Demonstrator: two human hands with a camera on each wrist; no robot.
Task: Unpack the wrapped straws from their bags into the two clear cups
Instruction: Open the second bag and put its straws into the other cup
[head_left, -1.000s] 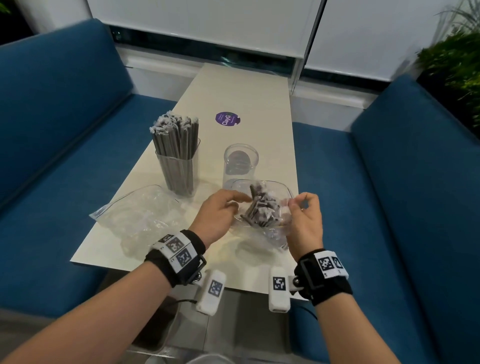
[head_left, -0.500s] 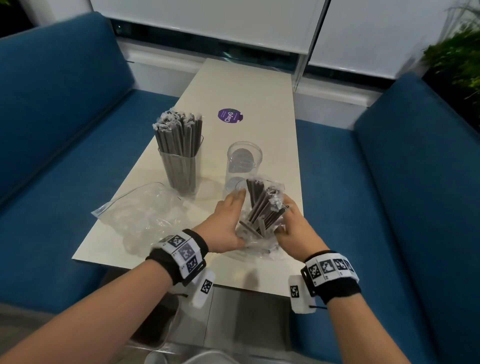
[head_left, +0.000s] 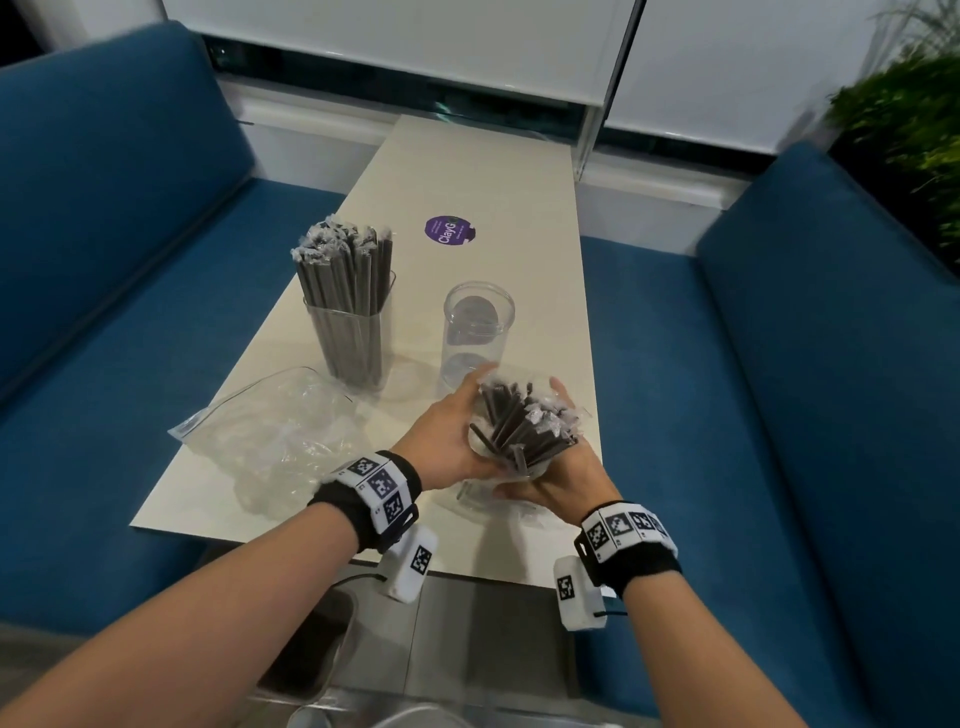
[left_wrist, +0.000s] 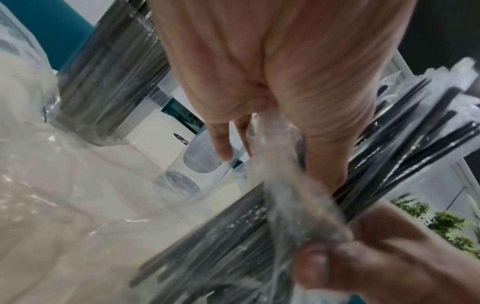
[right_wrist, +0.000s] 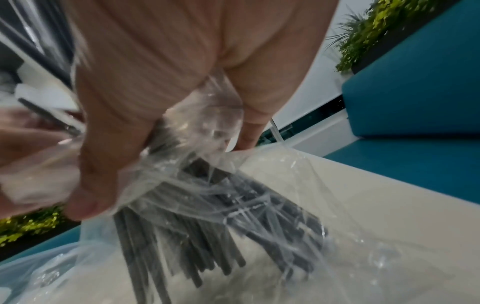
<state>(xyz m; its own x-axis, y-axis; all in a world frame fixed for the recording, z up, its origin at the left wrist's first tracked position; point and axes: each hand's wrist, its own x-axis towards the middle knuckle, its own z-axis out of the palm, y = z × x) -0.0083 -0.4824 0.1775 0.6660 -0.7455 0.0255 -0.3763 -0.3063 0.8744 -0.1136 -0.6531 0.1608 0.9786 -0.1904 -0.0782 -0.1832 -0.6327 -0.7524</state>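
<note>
Both hands hold a clear bag of dark wrapped straws (head_left: 524, 428) just above the table's near right corner. My left hand (head_left: 447, 441) curls round its left side. From below and the right, my right hand (head_left: 566, 480) grips the bag's plastic (right_wrist: 207, 127) around the bundle. The straw tips (left_wrist: 415, 133) stick up out of the bag mouth, fanned toward the right. Just beyond the hands an empty clear cup (head_left: 478, 332) stands upright. A second clear cup (head_left: 348, 338), packed with upright wrapped straws, stands to its left.
A crumpled empty clear bag (head_left: 275, 431) lies on the beige table (head_left: 483, 176) at the near left. A purple round sticker (head_left: 449, 229) sits farther back. Blue sofas flank the table, and a green plant (head_left: 904, 135) stands at the far right.
The hands have closed round the bag and tipped it upright. The straws now poke out of its mouth, and the right hand has slid under the bundle.
</note>
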